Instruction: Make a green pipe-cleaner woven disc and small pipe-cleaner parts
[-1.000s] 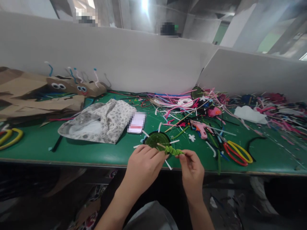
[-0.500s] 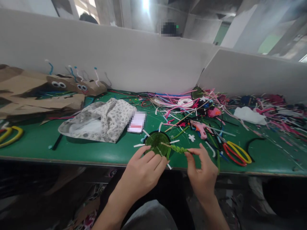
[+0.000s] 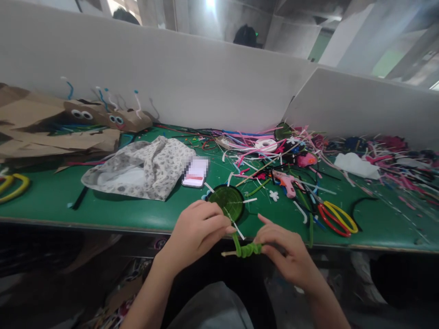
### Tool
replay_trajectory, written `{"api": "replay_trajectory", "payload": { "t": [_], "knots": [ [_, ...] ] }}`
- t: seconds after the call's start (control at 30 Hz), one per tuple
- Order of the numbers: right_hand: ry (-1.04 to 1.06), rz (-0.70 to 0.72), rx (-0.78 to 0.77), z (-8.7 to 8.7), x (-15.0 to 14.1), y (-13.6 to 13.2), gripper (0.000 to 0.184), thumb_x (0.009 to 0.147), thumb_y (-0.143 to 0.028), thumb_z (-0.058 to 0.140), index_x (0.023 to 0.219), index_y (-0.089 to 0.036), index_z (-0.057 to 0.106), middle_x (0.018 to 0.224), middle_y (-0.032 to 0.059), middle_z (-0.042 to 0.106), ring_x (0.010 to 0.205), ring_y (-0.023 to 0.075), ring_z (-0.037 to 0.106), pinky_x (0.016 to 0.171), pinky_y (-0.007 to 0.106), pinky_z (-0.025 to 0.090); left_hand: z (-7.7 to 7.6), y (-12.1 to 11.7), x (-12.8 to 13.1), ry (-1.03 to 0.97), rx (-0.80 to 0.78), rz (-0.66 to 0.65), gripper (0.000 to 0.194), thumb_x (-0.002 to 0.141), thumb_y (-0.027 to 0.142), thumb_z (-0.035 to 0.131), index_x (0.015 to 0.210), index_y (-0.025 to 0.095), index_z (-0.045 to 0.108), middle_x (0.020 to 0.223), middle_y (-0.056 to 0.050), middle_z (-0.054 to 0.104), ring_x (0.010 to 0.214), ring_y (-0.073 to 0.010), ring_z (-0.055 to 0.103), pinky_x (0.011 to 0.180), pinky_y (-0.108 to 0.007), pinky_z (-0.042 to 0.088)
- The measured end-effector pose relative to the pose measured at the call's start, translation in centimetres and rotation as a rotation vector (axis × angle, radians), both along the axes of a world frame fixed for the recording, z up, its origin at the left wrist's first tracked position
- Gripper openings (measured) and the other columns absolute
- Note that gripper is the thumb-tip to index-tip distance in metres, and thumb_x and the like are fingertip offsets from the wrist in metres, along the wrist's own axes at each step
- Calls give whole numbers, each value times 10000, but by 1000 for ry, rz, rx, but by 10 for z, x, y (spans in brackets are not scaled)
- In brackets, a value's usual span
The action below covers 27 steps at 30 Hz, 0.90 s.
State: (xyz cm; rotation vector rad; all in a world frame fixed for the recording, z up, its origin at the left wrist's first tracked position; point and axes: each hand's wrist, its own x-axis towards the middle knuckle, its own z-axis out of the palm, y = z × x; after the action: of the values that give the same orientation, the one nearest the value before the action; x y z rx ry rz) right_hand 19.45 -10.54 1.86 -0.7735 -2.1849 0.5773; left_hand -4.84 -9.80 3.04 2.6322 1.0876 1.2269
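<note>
Coiled around a thin wooden stick (image 3: 227,253) is a green pipe cleaner (image 3: 249,249), held just past the table's front edge. My right hand (image 3: 286,251) pinches the coil and stick at their right end. The pipe cleaner's straight end runs up into my left hand (image 3: 202,228), whose fingers are closed on it. Beyond my left hand lies a round, dark green disc (image 3: 230,201) with white strips sticking out from its rim; my left fingers cover part of its lower left side.
Right of the disc are a pink glue gun (image 3: 287,183), scissors with red and yellow handles (image 3: 338,219) and a white flower (image 3: 274,196). A phone (image 3: 195,172) and a patterned cloth (image 3: 151,169) lie left. Pipe cleaners (image 3: 247,141) pile up before the white partition (image 3: 206,82).
The stick with the green coil has come down and toward me, off the disc. My left hand has left the disc and now grips the pipe cleaner's free end.
</note>
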Motion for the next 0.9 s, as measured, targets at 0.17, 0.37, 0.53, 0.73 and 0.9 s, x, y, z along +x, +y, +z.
{"api": "replay_trajectory", "payload": {
  "t": [0.17,0.37,0.53,0.73,0.9],
  "knots": [
    [454,-211,-178,-29,-30,-2,111,924,-267,524,848,-212,583,676,-30,601,652,129,615,909,418,525,-14,4,20,-112,-219,-56,284,1002,286,402,805,181,577,739,-4,600,692,-132,548,624,-237,381],
    [351,-688,88,-30,-39,1,109,920,-294,529,891,-201,578,814,31,633,741,165,637,661,277,525,-14,-4,34,-50,1,97,285,996,243,407,773,173,572,672,-2,604,626,-139,540,593,-257,370],
    [-84,-521,478,-7,-17,6,104,905,-147,504,932,-211,581,814,36,659,815,194,644,838,376,537,-5,-10,18,132,223,153,193,960,222,507,798,185,604,681,15,642,632,-146,549,623,-283,363],
    [-431,-70,288,28,3,5,199,901,-95,419,913,-216,577,777,18,622,746,174,607,948,426,509,-4,-3,-5,144,143,122,255,963,311,518,766,189,624,663,22,652,615,-127,557,599,-271,359],
    [-161,-6,64,22,3,7,128,929,-163,459,869,-226,553,742,-4,597,765,152,610,866,340,545,-12,3,-6,-92,-54,-21,264,973,327,493,797,192,635,684,16,687,609,-102,597,585,-221,403]
  ]
}}
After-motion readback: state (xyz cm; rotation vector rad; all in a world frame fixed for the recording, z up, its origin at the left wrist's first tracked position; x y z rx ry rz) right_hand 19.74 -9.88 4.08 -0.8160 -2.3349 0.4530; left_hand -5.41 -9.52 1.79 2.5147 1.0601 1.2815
